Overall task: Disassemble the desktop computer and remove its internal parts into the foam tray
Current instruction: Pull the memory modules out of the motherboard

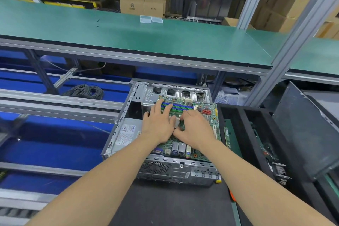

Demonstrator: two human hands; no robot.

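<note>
Open grey sheet-metal desktop chassis (117,134) lies flat on a black bench mat (165,203), approx. centre of view, rear I/O face toward the person at 6 o'clock. Green rectangular motherboard (207,115) sits in the chassis's 3 o'clock half. Silver power-supply box w/ white label (126,132) fills the 9 o'clock side.

Both hands are on the board, close together. Left hand (157,124): fingers spread and laid flat, tips on the blue-and-green memory slots (181,106) at the board's 12 o'clock end. Right hand (194,128): fingers curled down over mid-board, thumb pointing to 9 o'clock. A small silver metal part (176,122) shows between the two hands. Can't tell whether the right hand pinches it or only touches it.

Black foam tray w/ long slots (238,124) stands just beside the chassis at 3 o'clock. A narrow green memory stick (227,135) lies in its nearest slot. A dark flat case panel (302,124) is further out at 3 o'clock.

An orange-handled tool (233,196) lies at 5 o'clock. A grey cable coil (84,91) is at 10 o'clock. The green-topped shelf (128,33) at 12 o'clock carries two clear plastic boxes (151,19).
</note>
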